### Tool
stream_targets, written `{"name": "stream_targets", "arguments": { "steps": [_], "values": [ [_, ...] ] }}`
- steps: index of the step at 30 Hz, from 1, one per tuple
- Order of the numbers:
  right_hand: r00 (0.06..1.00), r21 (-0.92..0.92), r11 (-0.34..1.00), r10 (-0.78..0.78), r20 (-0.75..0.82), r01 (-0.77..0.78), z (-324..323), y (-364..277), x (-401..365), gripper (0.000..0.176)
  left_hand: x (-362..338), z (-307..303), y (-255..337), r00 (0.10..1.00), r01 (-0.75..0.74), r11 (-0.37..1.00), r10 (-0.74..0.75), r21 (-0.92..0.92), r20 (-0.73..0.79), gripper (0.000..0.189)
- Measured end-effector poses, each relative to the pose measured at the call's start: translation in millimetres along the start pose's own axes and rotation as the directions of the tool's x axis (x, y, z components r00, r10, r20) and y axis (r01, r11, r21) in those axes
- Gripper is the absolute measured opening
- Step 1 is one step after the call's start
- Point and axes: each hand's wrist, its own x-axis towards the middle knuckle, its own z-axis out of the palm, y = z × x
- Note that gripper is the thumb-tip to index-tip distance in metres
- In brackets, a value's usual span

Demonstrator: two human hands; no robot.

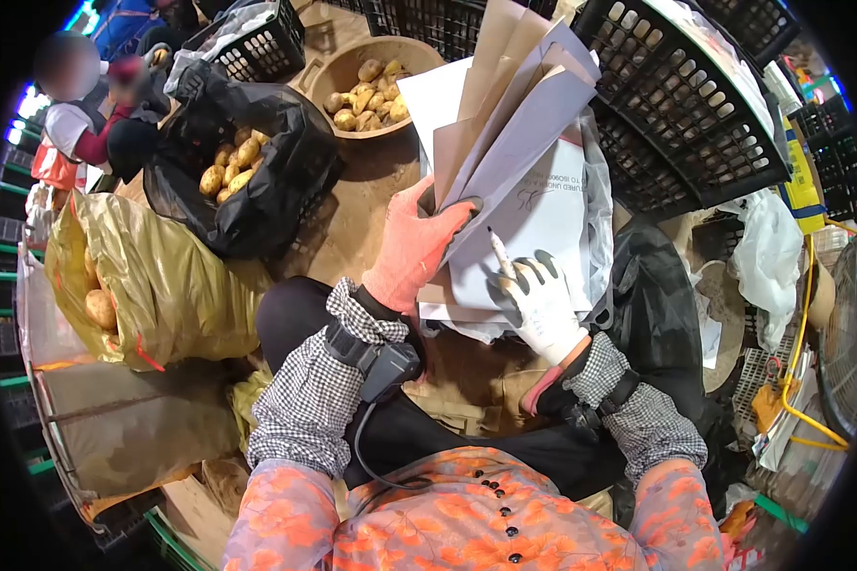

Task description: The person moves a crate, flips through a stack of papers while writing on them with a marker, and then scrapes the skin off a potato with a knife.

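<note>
An orange work glove covers my left hand point(411, 249), which is closed around the lower part of a bundle of folded paper sheets point(514, 124). The sheets are brown and pale grey-white, fanned out and tilted up away from me. My right hand point(546, 309), in a white glove, pinches a marker pen point(501, 255) with its dark tip pointing up toward the papers. Beneath both hands lies a white surface with printed letters point(567, 209) and a handwritten number, edged by clear plastic. It rests in front of my crossed legs.
A round basin point(316, 88) and a black plastic bag point(290, 195) hold potatoes. A yellow bag point(167, 276) with potatoes stands at left. Black crates point(695, 105) rise at the right, near a yellow cable point(807, 324). Another person point(76, 124) sits at upper left.
</note>
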Motion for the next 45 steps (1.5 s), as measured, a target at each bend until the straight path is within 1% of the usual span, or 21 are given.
{"name": "stream_targets", "arguments": {
  "steps": [3, 6, 12, 13, 14, 16, 19, 21, 26, 28, 29, 30, 32, 33, 36, 37, 38, 41, 42, 43, 45],
  "values": [
    [0.961, -0.071, 0.984, 0.177, 0.215, -0.166, -10.2, 19.3, -18.8, 0.043, -0.2, -2.1, 2.7, 1.000, 0.001, 1.000, -0.001, 0.023, -0.002, 0.027],
    [0.932, -0.235, 0.919, 0.347, 0.102, -0.317, -25.9, 44.0, -34.9, 0.039, 1.7, -2.8, -0.8, 0.999, 0.034, 0.999, -0.034, 0.026, 0.005, 0.026],
    [0.954, -0.216, 0.947, 0.189, -0.233, -0.240, -78.7, 55.7, -10.5, 0.025, -5.5, 20.1, -8.8, 0.993, 0.065, 0.990, -0.077, 0.128, 0.090, 0.028],
    [0.948, -0.223, 0.948, 0.163, -0.274, -0.228, -94.0, 49.6, 0.9, 0.022, -7.1, 23.0, -17.7, 0.996, 0.001, 0.946, -0.030, 0.323, 0.085, 0.038],
    [0.933, -0.225, 0.955, 0.109, -0.343, -0.195, -97.5, 52.5, 4.7, 0.023, -7.7, 27.1, -32.0, 0.966, -0.246, 0.922, 0.210, 0.299, 0.148, 0.040],
    [0.905, -0.212, 0.957, 0.095, -0.414, -0.197, -102.5, 57.8, 11.1, 0.029, -14.8, 35.3, -31.0, 0.966, -0.199, 0.886, 0.106, 0.418, 0.235, 0.043],
    [0.874, -0.160, 0.955, 0.153, -0.460, -0.251, -93.9, 63.3, 17.4, 0.025, -16.2, 43.2, -32.5, 0.949, -0.064, 0.901, -0.078, 0.428, 0.306, 0.049],
    [0.863, -0.133, 0.951, 0.190, -0.469, -0.281, -91.4, 62.0, 22.5, 0.025, -15.7, 45.2, -42.6, 0.876, -0.388, 0.826, 0.191, 0.410, 0.443, 0.055],
    [0.866, -0.106, 0.954, 0.204, -0.456, -0.281, -89.2, 57.8, 26.5, 0.029, -18.9, 49.3, -42.5, 0.839, -0.436, 0.770, 0.162, 0.465, 0.519, 0.051],
    [0.893, -0.030, 0.964, 0.234, -0.384, -0.265, -98.9, 51.4, 22.5, 0.042, -20.4, 52.8, -49.5, 0.902, -0.373, 0.820, 0.209, 0.435, 0.379, 0.038],
    [0.860, -0.028, 0.973, 0.188, -0.474, -0.229, -102.3, 48.9, 22.4, 0.057, -18.7, 48.5, -43.9, 0.925, -0.233, 0.865, 0.057, 0.444, 0.375, 0.043],
    [0.870, 0.182, 0.957, 0.282, -0.404, -0.225, -106.6, 49.4, 14.4, 0.064, -15.3, 45.7, -44.9, 0.935, -0.283, 0.855, 0.144, 0.435, 0.325, 0.039],
    [0.773, 0.618, 0.786, 0.401, -0.492, -0.014, -114.7, 48.1, 14.5, 0.066, -10.8, 32.3, -30.5, 0.968, -0.140, 0.915, 0.045, 0.379, 0.247, 0.038],
    [0.723, 0.533, 0.839, 0.435, -0.537, -0.108, -112.1, 60.1, 10.0, 0.064, -6.4, 23.1, -25.1, 0.982, -0.068, 0.957, 0.014, 0.282, 0.189, 0.037],
    [0.604, 0.857, 0.410, 0.782, -0.154, -0.313, -107.9, 72.5, 4.9, 0.053, -7.2, 7.0, 5.7, 0.994, 0.106, 0.989, -0.108, -0.103, -0.007, 0.029],
    [0.628, 0.934, 0.315, 0.765, -0.144, -0.168, -92.9, 73.5, 7.8, 0.050, -9.4, 4.5, 14.0, 0.990, 0.127, 0.958, -0.138, -0.255, -0.025, 0.025],
    [0.681, 0.930, 0.321, 0.722, -0.121, -0.176, -84.0, 65.6, 14.4, 0.054, -1.5, -17.3, -23.9, 0.999, 0.033, 0.997, -0.034, -0.071, -0.022, 0.025],
    [0.811, 0.641, 0.620, 0.585, 0.008, -0.453, -57.9, 49.4, 26.8, 0.052, -6.7, -23.3, -11.7, 0.993, 0.058, 0.988, -0.072, -0.145, -0.094, 0.027],
    [0.799, 0.502, 0.661, 0.592, 0.107, -0.558, -56.0, 42.0, 33.2, 0.052, -7.1, -36.0, -14.2, 0.961, -0.270, 0.875, 0.268, 0.403, 0.061, 0.027],
    [0.781, 0.510, 0.630, 0.607, 0.147, -0.585, -48.4, 40.0, 37.7, 0.048, -7.5, -43.9, -16.4, 0.818, -0.545, 0.394, 0.442, 0.741, 0.367, 0.027],
    [0.762, 0.471, 0.622, 0.618, 0.196, -0.625, -23.6, 55.7, 29.7, 0.046, -9.8, -47.0, -18.0, 0.830, -0.531, 0.393, 0.421, 0.751, 0.366, 0.027]
  ]
}}
